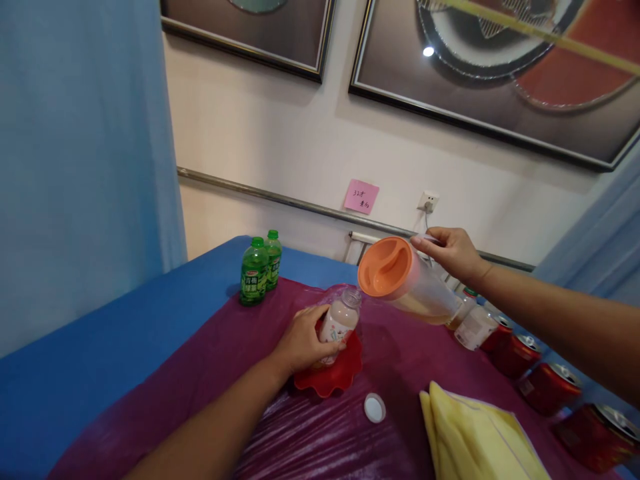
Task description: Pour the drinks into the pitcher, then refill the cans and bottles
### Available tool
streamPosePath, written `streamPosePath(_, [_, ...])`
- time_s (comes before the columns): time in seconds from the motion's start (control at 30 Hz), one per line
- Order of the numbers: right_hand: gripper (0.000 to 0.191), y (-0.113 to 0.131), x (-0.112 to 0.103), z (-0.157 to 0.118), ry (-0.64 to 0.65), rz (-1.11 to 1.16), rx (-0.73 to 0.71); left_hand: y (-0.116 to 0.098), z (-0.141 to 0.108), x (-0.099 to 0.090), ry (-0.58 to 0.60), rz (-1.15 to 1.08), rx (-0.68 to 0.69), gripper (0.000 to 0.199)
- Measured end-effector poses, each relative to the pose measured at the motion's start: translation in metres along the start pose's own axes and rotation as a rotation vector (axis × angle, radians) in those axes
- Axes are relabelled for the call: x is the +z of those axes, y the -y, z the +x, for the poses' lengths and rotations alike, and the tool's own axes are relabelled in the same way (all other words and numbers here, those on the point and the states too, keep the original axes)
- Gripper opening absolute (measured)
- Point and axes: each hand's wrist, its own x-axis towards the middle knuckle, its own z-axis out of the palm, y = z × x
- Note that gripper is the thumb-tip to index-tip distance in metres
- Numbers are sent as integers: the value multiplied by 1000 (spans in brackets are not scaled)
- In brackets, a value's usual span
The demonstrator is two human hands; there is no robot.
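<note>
My left hand is wrapped round a clear bottle with a printed label and an uncapped neck. The bottle stands in or over a red dish with a wavy rim, its base partly hidden by my fingers. My right hand grips the handle of a translucent pitcher with an orange lid. The pitcher is tilted left, its lid close to the bottle's mouth, with pale liquid inside. Whether liquid is flowing I cannot tell. A white cap lies on the purple cloth near the dish.
Two green tea bottles stand at the back left. Along the right are another labelled bottle and several red cans. A folded yellow cloth lies at front right on the purple cloth. A wall with a rail rises behind.
</note>
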Motion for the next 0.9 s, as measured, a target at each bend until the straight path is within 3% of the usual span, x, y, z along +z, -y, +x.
streamPosePath(0.9, [60, 16, -10, -1, 34, -121, -70, -4, 0, -1, -14, -21, 4, 71])
